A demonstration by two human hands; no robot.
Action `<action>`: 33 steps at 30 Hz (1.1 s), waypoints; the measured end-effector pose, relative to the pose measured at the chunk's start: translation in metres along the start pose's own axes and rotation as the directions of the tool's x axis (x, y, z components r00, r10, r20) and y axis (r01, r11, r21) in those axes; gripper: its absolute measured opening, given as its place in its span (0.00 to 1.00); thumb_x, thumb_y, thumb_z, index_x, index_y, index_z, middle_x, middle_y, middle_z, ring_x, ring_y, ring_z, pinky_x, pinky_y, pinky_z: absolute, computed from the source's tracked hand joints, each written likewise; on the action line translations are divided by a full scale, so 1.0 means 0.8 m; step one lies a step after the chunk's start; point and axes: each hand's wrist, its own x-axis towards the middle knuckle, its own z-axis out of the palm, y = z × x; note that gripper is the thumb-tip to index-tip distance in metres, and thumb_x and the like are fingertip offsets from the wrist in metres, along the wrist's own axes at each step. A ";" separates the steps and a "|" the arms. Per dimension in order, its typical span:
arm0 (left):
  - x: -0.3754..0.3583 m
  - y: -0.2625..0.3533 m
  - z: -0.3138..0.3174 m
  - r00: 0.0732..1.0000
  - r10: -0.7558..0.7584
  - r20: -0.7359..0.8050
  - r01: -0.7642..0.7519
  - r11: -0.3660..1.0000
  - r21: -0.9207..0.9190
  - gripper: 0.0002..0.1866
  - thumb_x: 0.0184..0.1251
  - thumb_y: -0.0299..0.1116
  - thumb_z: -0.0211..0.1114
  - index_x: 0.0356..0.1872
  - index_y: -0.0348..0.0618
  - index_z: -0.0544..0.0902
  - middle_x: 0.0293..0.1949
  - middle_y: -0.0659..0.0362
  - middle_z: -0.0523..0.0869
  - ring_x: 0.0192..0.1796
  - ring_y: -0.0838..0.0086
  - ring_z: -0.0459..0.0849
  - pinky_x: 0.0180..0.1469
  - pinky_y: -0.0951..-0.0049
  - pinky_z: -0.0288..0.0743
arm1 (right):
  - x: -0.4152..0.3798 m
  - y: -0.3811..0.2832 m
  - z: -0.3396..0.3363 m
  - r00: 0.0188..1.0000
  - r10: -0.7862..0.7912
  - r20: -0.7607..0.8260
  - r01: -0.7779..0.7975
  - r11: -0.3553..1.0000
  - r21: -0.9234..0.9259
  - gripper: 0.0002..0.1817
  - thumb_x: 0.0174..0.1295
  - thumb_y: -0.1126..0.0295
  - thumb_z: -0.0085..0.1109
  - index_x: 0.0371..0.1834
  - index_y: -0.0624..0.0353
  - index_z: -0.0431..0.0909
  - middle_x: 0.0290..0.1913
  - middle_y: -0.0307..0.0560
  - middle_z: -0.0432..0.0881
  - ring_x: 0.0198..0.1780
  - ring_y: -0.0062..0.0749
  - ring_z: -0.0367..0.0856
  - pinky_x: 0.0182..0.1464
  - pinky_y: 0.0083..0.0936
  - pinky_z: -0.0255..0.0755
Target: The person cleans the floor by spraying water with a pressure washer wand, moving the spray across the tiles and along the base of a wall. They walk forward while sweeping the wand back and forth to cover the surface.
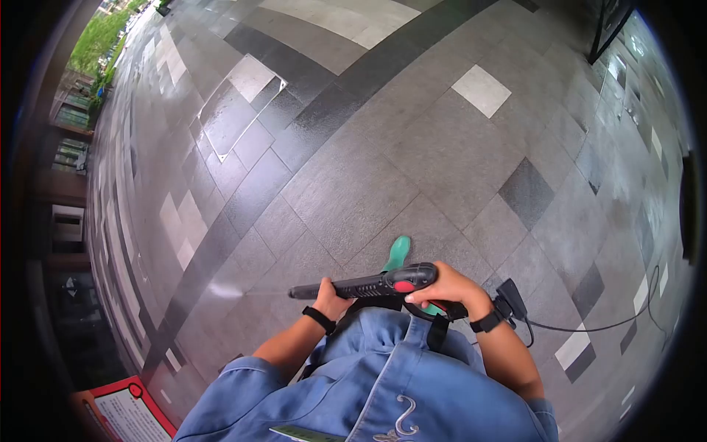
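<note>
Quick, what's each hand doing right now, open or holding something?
Left hand: closed, holding the front part of the spray gun.
Right hand: closed, holding the same gun at its rear.

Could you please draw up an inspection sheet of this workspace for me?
Surface: grey stone paving with lighter and darker slabs; glossy patches look wet.
Job's things: black spray gun with a red accent, held crosswise; white spray beyond its tip.
Clutter: red-bordered sign at lower left.
Hands: left hand grips the barrel, right hand the rear handle.
Cables: thin black line runs across the paving to the right; hose or cord, cannot tell.
Surroundings: greenery at upper left; no other person seen.
</note>
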 end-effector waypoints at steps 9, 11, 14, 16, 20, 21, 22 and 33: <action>0.057 -0.074 0.185 0.960 0.020 0.279 -0.126 0.922 0.366 0.18 0.56 0.43 0.53 0.39 0.39 0.66 0.28 0.54 0.71 0.29 0.64 0.74 0.31 0.55 0.72 | -0.117 0.024 0.020 0.781 0.011 -0.625 0.071 0.992 0.105 0.21 0.37 0.69 0.69 0.35 0.67 0.75 0.29 0.44 0.79 0.31 0.23 0.76 0.37 0.19 0.69; 0.036 -0.107 0.269 0.892 -0.085 0.443 -0.133 0.889 0.438 0.19 0.52 0.41 0.59 0.39 0.39 0.67 0.27 0.55 0.72 0.25 0.66 0.75 0.28 0.61 0.73 | -0.127 0.034 0.036 0.570 -0.162 -0.805 0.079 0.987 -0.143 0.24 0.39 0.72 0.67 0.42 0.68 0.72 0.29 0.47 0.79 0.32 0.25 0.77 0.37 0.21 0.69; 0.019 -0.160 0.364 0.729 -0.328 0.601 -0.104 0.814 0.571 0.19 0.51 0.43 0.63 0.36 0.43 0.67 0.25 0.54 0.74 0.21 0.69 0.76 0.22 0.66 0.75 | -0.122 0.027 0.046 0.358 -0.208 -0.910 -0.015 0.974 -0.228 0.28 0.41 0.74 0.65 0.48 0.70 0.67 0.31 0.50 0.79 0.33 0.28 0.78 0.38 0.23 0.70; -0.013 -0.182 0.405 0.639 -0.428 0.639 -0.087 0.786 0.612 0.19 0.52 0.43 0.62 0.33 0.41 0.67 0.21 0.55 0.73 0.19 0.70 0.74 0.19 0.69 0.73 | -0.118 0.005 0.047 0.260 -0.215 -0.941 -0.064 0.969 -0.239 0.29 0.41 0.75 0.65 0.49 0.71 0.66 0.31 0.51 0.79 0.33 0.30 0.79 0.38 0.23 0.70; -0.020 -0.171 0.431 0.641 -0.471 0.606 -0.051 0.762 0.646 0.19 0.52 0.44 0.62 0.34 0.42 0.67 0.20 0.55 0.73 0.18 0.71 0.74 0.19 0.70 0.73 | -0.110 -0.015 0.037 0.214 -0.261 -0.941 -0.162 0.941 -0.298 0.30 0.40 0.75 0.65 0.49 0.73 0.66 0.33 0.54 0.78 0.34 0.33 0.79 0.38 0.24 0.70; -0.010 -0.155 0.422 0.632 -0.438 0.639 -0.056 0.796 0.602 0.19 0.52 0.44 0.62 0.34 0.43 0.67 0.20 0.55 0.73 0.19 0.71 0.75 0.20 0.69 0.74 | -0.108 -0.024 0.035 0.280 -0.225 -0.933 -0.179 0.943 -0.281 0.30 0.40 0.74 0.65 0.49 0.74 0.66 0.33 0.55 0.78 0.34 0.33 0.79 0.39 0.24 0.70; 0.011 -0.137 0.411 0.685 -0.410 0.602 -0.032 0.809 0.587 0.19 0.51 0.45 0.62 0.35 0.45 0.67 0.21 0.55 0.74 0.20 0.70 0.75 0.21 0.69 0.74 | -0.102 -0.035 0.029 0.280 -0.224 -0.933 -0.183 0.942 -0.281 0.30 0.40 0.74 0.65 0.49 0.74 0.66 0.33 0.55 0.78 0.34 0.33 0.79 0.39 0.24 0.70; 0.048 0.020 0.297 0.971 -0.103 0.214 0.045 0.964 0.260 0.17 0.58 0.44 0.50 0.39 0.43 0.61 0.28 0.52 0.70 0.30 0.63 0.73 0.35 0.52 0.71 | -0.042 -0.107 -0.041 0.658 0.091 -0.748 -0.199 0.978 -0.055 0.29 0.31 0.63 0.72 0.37 0.71 0.74 0.27 0.50 0.79 0.30 0.29 0.78 0.35 0.22 0.71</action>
